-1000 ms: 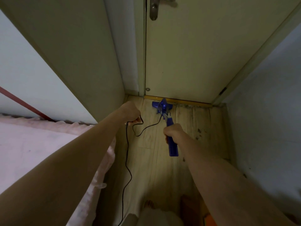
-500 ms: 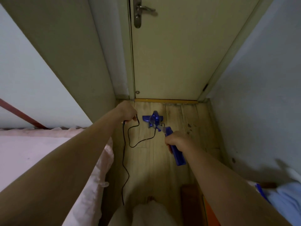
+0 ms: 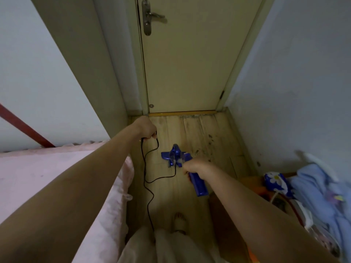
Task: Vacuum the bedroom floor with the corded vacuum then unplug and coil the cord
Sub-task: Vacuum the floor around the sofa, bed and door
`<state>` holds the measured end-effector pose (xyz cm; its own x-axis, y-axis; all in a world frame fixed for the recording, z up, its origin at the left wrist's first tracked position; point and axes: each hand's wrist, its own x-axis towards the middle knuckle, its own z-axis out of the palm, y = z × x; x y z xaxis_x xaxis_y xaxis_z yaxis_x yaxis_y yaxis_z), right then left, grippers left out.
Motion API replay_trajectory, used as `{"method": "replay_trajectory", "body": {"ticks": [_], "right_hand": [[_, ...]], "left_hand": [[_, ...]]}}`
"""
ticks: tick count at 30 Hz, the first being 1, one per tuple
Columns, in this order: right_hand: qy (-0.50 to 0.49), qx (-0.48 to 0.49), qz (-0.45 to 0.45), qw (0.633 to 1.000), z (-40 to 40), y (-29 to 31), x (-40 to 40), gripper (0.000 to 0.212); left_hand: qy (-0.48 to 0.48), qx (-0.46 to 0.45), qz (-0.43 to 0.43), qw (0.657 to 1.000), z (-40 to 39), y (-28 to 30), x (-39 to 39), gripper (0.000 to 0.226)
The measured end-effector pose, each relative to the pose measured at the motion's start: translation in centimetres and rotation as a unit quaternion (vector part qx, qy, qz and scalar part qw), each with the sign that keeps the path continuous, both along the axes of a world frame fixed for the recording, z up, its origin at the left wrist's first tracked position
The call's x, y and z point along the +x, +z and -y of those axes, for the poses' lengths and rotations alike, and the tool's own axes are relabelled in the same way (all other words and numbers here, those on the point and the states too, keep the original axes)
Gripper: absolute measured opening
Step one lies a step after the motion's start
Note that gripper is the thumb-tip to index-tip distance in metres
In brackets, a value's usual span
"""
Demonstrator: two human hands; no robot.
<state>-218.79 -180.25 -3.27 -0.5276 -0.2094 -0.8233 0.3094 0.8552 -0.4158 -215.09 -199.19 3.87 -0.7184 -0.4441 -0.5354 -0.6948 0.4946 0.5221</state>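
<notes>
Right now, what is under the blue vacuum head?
The vacuum head sits on bare wooden floor with dark specks nearby. The boards directly beneath it are covered, so dirt there cannot be seen.

Blue vacuum (image 3: 197, 184), black cord (image 3: 147, 188), pale wooden floor (image 3: 191, 133).

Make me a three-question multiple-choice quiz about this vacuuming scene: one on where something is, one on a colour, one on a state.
1. Where is the vacuum head?
A. on the bed
B. on the wooden floor short of the door
C. leaning on the wall

2. What colour is the vacuum?
A. red
B. white
C. blue

3. What is the left hand doing?
A. gripping the black cord
B. turning the door handle
C. hanging idle

Answers:
1 B, the head sits on the planks.
2 C, head and handle are blue.
3 A, fingers curl round the cord while the right hand grips the vacuum.
</notes>
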Motion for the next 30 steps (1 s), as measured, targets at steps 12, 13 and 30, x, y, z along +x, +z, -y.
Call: {"method": "replay_trajectory", "body": {"ticks": [12, 13, 30], "right_hand": [[-0.094, -0.061, -0.003, 0.994, 0.0, -1.8, 5.4, 0.025], [-0.096, -0.060, -0.002, 0.994, 0.1, -2.0, 5.5, 0.025], [-0.093, -0.086, 0.007, 0.992, 7.7, -2.6, -11.7, 0.021]], "left_hand": [[-0.063, -0.017, 0.006, 0.998, -2.0, 0.1, 3.2, 0.020], [-0.057, -0.011, 0.006, 0.998, -2.0, -0.1, 3.3, 0.020], [0.070, 0.051, 0.026, 0.996, 1.6, -3.1, -9.0, 0.021]]}}
